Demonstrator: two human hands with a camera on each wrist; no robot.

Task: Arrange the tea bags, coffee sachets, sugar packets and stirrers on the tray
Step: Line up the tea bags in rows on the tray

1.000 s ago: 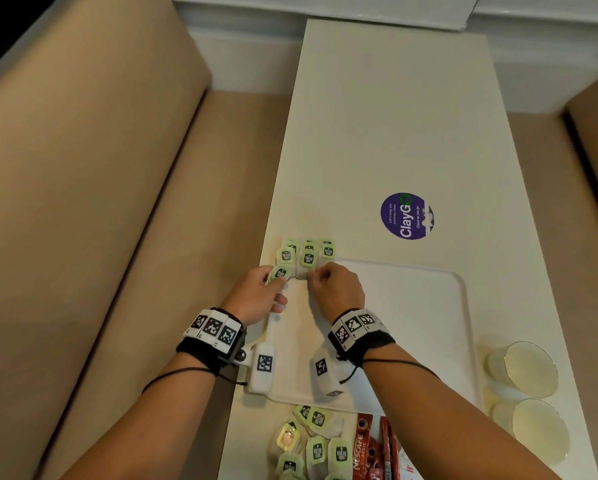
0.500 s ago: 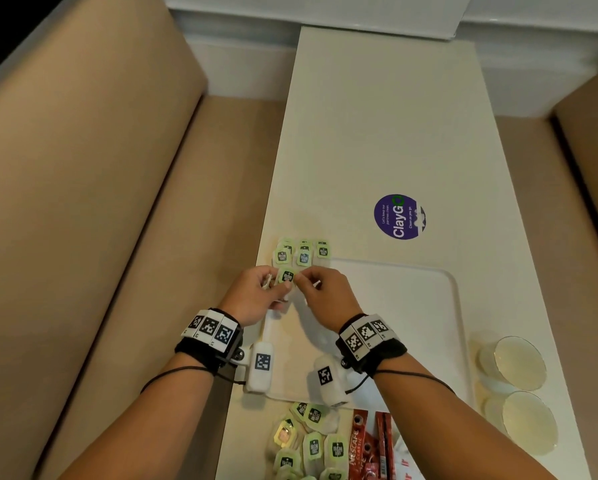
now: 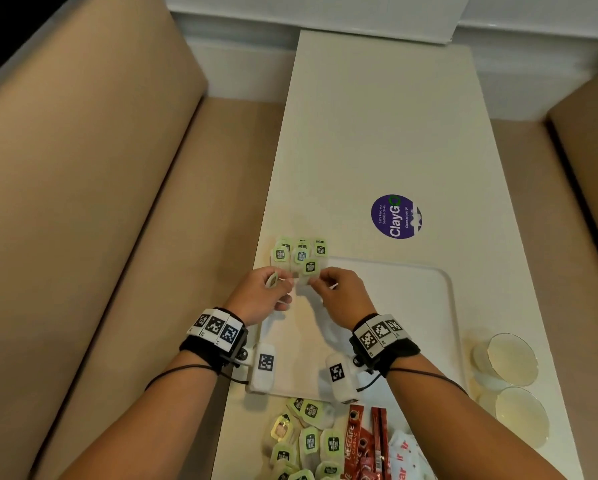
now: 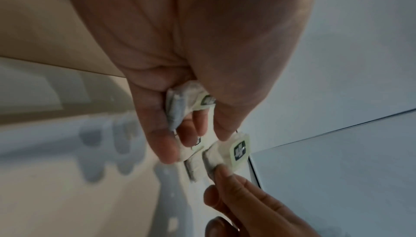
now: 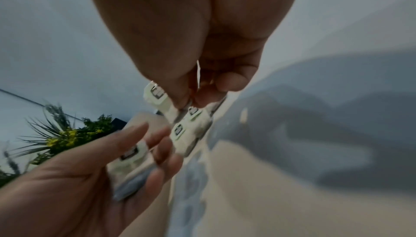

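While tan bench seats (image 3: pixel 83 202) flank the long white table (image 3: pixel 377 116), its purple sticker (image 3: pixel 396 216) lies beyond my white tray (image 3: pixel 412 306). Two glass cups (image 3: pixel 512 358) stand right of it. Coffee sachets (image 3: pixel 354 441) and loose tea bags (image 3: pixel 309 443) wait nearest me. My left hand (image 3: pixel 259 296) grips spare bags; my right hand (image 3: pixel 339 292) pinches one tea bag (image 3: pixel 310 267) at the tray's far-left corner.

A white table (image 3: pixel 377 133) carries a white tray (image 3: pixel 412 306), a purple sticker (image 3: pixel 396 216), 2 glasses (image 3: pixel 512 358).
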